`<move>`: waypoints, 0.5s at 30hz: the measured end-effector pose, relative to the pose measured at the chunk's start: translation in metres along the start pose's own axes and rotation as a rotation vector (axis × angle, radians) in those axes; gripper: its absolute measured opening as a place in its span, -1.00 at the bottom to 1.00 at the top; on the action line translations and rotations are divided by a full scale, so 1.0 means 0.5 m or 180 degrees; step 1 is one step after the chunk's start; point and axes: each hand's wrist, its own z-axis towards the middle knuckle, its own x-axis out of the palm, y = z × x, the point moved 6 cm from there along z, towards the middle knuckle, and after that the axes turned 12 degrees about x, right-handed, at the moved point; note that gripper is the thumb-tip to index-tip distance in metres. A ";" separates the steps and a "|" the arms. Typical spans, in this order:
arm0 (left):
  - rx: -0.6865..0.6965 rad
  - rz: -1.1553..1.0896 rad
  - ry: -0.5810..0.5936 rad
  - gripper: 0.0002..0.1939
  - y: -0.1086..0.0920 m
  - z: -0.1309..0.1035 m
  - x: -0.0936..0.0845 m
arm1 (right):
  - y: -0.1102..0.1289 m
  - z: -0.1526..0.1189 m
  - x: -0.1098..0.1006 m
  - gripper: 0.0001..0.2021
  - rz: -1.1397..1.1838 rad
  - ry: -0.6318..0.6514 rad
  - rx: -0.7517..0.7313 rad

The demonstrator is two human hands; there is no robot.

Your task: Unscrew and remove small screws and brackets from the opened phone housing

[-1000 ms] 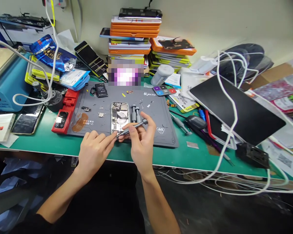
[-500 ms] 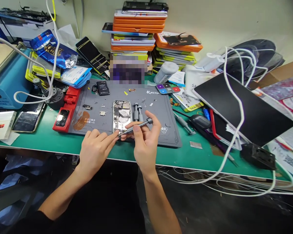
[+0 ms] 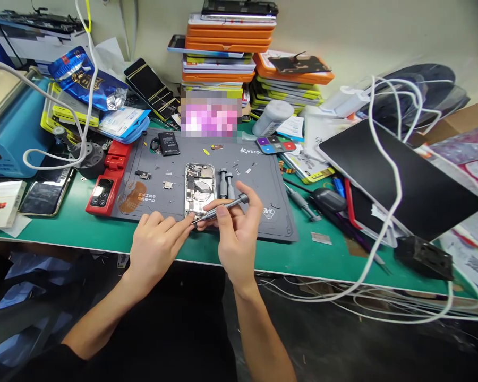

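Note:
My right hand [image 3: 239, 233] is closed around a grey precision screwdriver [image 3: 223, 208], held slanted with its capped end resting near the curled index finger. Its thin tip points down left to my left hand [image 3: 157, 241]. The left fingers are pressed together at that tip, by the lower edge of an opened smartphone [image 3: 201, 188]; whatever they pinch is too small or hidden. The phone lies on a grey work mat [image 3: 167, 180] with its inner parts bare, its bottom end partly covered by my fingers. Two more grey screwdrivers [image 3: 223, 184] stand just right of it.
Small phone parts [image 3: 167, 185] and a black battery [image 3: 168, 144] lie on the mat. A red device [image 3: 101, 193] sits at its left edge. Stacked orange cases [image 3: 229, 40] rise behind. White cables [image 3: 386, 159] and a black-screened panel [image 3: 402, 175] crowd the right.
The view has shifted slightly. Both hands and the screwdriver keep almost the same pose at the phone's lower end. The blurred patch behind the mat turned from dark to pink.

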 end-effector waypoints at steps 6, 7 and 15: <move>0.0014 0.0011 -0.0007 -0.73 0.001 -0.001 0.002 | 0.000 -0.001 0.002 -0.59 0.0127 0.0037 0.0015; 0.0013 0.0008 0.0004 -0.73 0.001 -0.001 0.003 | 0.000 -0.001 0.003 -0.59 0.0119 0.0049 0.0006; 0.0004 0.0002 -0.0020 -0.73 0.001 0.001 0.001 | 0.001 -0.001 0.003 -0.60 0.0328 0.0165 -0.0080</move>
